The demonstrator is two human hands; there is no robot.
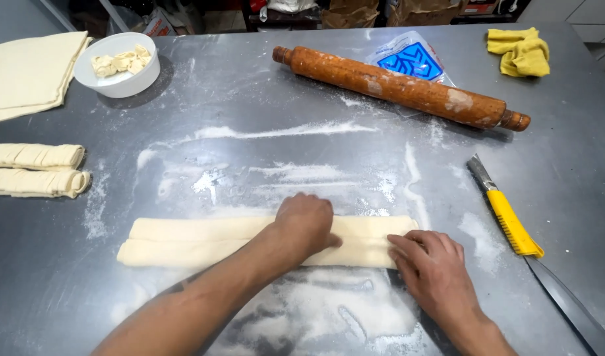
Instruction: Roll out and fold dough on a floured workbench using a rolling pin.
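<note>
- Dough strip (203,240) lies folded lengthwise across the floured steel table (566,171), just in front of you.
- Left hand (307,221) presses flat on its middle, fingers together; keep that weight even.
- Right hand (429,264) rests spread at the right end, fingertips on the edge; square that end as you press.
- Knife (510,221) lies just beside it; mind your wrist.
</note>
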